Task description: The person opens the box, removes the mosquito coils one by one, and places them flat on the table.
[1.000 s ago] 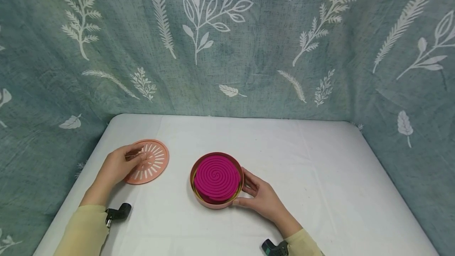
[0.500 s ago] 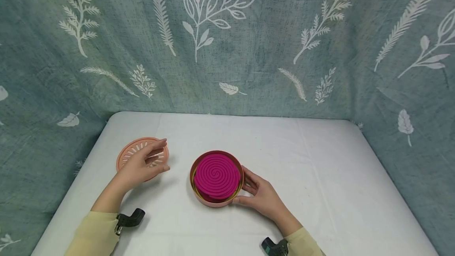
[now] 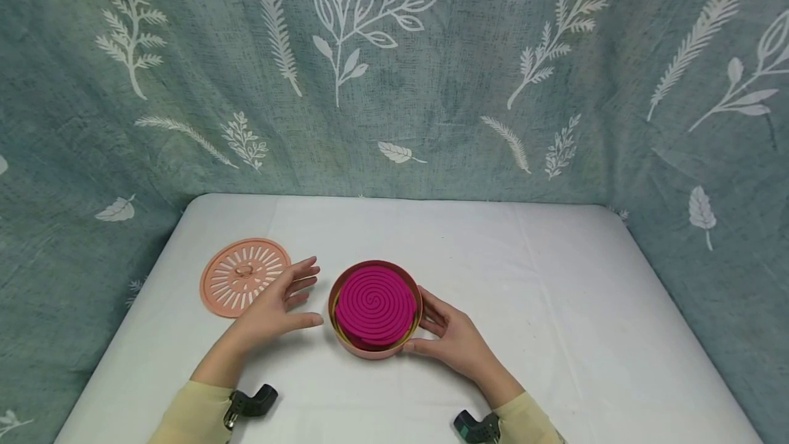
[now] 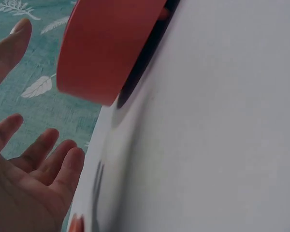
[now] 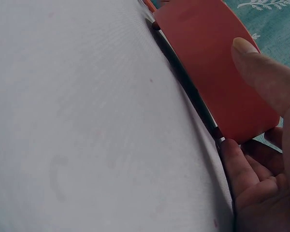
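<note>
The round coil tin (image 3: 376,355), between the left and right edges of the counter (image 3: 573,307) and held by the right grip (image 3: 459,347), the left grip (image 3: 274,314) wide beside it, looks light and stiff, best taken by its outer wall (image 5: 212,67), sparing the probably brittle magenta coil (image 3: 376,305).

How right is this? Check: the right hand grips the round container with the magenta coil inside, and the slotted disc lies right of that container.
The side is wrong: the head view shows the slotted disc left of the round container. The right hand does grip it, magenta coil inside.
</note>
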Motion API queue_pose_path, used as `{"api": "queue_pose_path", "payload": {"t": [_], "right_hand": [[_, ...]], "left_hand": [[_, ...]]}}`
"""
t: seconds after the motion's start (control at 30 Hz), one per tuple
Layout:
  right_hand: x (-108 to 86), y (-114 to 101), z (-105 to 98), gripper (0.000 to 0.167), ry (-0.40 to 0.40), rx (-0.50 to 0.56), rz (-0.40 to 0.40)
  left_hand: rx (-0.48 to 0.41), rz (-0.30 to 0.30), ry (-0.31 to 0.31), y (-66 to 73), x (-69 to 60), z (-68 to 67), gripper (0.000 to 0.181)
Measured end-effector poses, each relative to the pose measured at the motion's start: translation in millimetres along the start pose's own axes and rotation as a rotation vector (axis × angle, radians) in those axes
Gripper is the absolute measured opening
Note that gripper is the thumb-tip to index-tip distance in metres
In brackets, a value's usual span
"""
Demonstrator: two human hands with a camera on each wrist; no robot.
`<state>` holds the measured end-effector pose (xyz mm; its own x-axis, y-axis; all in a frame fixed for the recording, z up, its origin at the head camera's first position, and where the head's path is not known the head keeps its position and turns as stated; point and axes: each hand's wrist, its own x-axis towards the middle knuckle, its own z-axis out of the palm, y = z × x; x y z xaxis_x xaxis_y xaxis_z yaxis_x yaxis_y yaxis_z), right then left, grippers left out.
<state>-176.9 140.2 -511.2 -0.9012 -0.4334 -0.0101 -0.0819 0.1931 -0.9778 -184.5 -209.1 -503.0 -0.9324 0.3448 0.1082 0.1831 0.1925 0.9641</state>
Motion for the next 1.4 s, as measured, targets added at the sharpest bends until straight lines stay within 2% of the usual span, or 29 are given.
{"api": "queue_pose_path", "payload": {"t": [0.17, 0.3, 0.43, 0.63, 1.03, 1.4], "right_hand": [[4.9, 17, -3, 0.101, 0.004, -0.012, -0.008], [6.9, 20, -5, 0.101, 0.005, -0.019, -0.021], [8.0, 20, -6, 0.101, 0.007, -0.018, -0.018], [8.6, 21, -7, 0.101, 0.002, -0.013, 0.002], [5.0, 23, -5, 0.101, -0.023, 0.003, 0.001], [4.5, 27, -3, 0.101, 0.003, -0.021, -0.016]], "left_hand": [[-0.062, -0.008, 0.023, -6.1, -0.7, 17.3, 0.102], [-0.108, -0.031, 0.025, -8.4, -1.3, 28.3, 0.107], [-0.15, -0.053, 0.019, -11.0, -1.9, 34.2, 0.113], [-0.209, -0.045, -0.013, -15.2, -4.6, 38.7, 0.119], [-0.152, -0.117, 0.007, -22.9, -8.9, 47.5, 0.117], [-0.088, -0.121, 0.001, -20.6, -7.3, 46.2, 0.108]]}}
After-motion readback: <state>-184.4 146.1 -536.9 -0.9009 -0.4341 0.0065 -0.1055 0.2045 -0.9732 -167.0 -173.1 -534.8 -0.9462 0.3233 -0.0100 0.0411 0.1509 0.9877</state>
